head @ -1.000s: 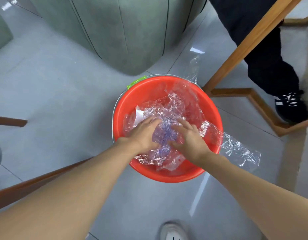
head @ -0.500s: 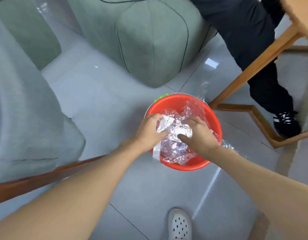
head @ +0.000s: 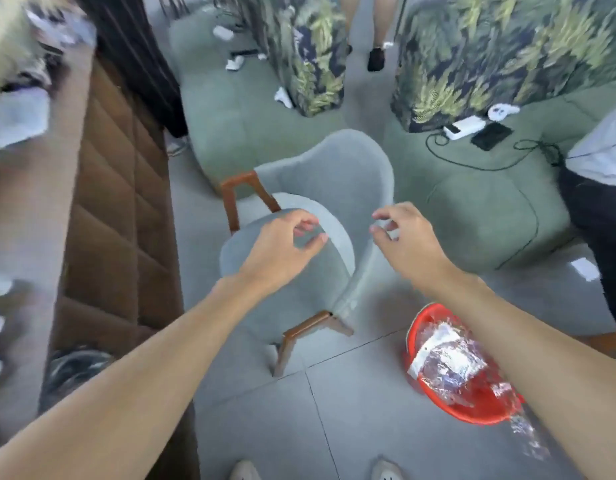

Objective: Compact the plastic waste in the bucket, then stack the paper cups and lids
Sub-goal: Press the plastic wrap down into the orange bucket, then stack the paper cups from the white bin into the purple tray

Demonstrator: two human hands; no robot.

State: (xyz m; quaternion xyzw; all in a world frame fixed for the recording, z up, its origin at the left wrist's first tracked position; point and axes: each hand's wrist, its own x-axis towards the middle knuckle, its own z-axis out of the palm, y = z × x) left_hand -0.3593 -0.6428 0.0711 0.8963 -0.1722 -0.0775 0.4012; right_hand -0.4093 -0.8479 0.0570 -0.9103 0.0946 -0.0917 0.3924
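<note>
Hands both empty: left hand [head: 282, 251] and right hand [head: 407, 244] hover with fingers loosely curled and apart, above the grey chair [head: 320, 188]. Bucket [head: 473, 412], at the floor's lower right, opens upward, its crumpled plastic waste [head: 448, 358] running lengthwise toward that corner, spilling over the near rim. Compacting looks finished; next calls for finding cups and lids, none visible.

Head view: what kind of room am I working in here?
Probably an indoor lounge or seating area, not a kitchen or workshop. A grey upholstered chair with wooden arms stands on a tiled floor, green sofa seating carries leaf-print cushions, and a red bucket of plastic waste sits nearby.
</note>
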